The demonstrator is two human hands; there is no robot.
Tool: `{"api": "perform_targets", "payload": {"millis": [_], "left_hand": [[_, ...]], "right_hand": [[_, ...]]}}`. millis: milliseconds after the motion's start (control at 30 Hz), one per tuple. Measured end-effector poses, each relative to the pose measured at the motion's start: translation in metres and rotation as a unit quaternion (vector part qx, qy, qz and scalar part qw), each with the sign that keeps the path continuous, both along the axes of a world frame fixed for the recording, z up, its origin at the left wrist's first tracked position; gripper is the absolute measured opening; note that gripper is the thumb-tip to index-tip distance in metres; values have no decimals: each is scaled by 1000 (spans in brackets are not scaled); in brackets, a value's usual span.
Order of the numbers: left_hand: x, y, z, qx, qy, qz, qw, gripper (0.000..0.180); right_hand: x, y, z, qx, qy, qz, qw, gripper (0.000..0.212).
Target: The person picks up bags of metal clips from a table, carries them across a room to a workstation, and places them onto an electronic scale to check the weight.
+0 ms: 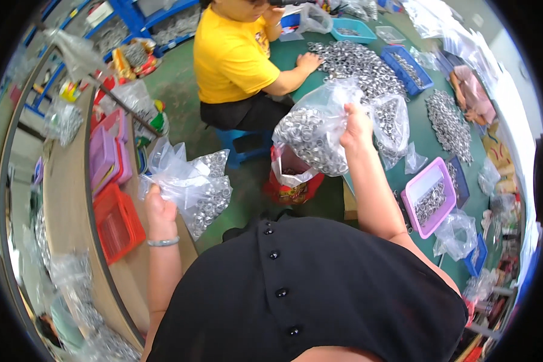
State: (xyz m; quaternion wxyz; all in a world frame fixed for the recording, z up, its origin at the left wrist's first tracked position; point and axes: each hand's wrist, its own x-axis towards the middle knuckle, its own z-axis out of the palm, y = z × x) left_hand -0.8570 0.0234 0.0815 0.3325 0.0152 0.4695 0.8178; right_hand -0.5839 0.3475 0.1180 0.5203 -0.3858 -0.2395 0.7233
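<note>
My left hand [161, 211], a bangle on its wrist, is closed around the gathered necks of clear plastic bags [210, 199] filled with small metal rings. They hang beside the shelf at my left. My right hand [357, 125] grips the top of a bigger clear plastic bag [311, 139], also full of metal rings, off the table's near edge. Right beside that hand is another clear bag of rings [392, 123]; whether I hold it too, I cannot tell. Under the bigger bag stands a red bag [292, 188] with an open top.
A co-worker in a yellow shirt [232, 57] sits on a blue stool [242, 145], one hand by a ring pile [368, 66] on the green table [425, 114]. Also there are a pink tray [411, 208] and a blue basket [425, 81]. Red baskets [116, 223] fill the left shelf.
</note>
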Motion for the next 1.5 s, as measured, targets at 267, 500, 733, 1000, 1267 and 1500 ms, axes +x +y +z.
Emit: {"api": "perform_targets", "payload": {"millis": [267, 500, 733, 1000, 1267, 1500], "left_hand": [[-61, 44, 5, -33, -24, 1, 999, 28], [-74, 44, -21, -32, -59, -2, 998, 26], [-74, 21, -48, -69, -87, 29, 993, 26], [-55, -14, -53, -243, 108, -26, 964, 27], [-32, -30, -35, -265, 322, -128, 900, 25], [-51, -18, -61, -206, 270, -108, 934, 22]], "right_hand": [[-33, 36, 1, 6, -18, -51, 999, 16], [-41, 52, 8, 84, -193, 82, 974, 9], [-43, 51, 12, 182, -310, 225, 906, 2], [-41, 42, 20, 238, -298, 333, 863, 4], [-22, 22, 7, 244, -323, 308, 861, 8], [26, -31, 6, 230, -330, 236, 884, 9]]}}
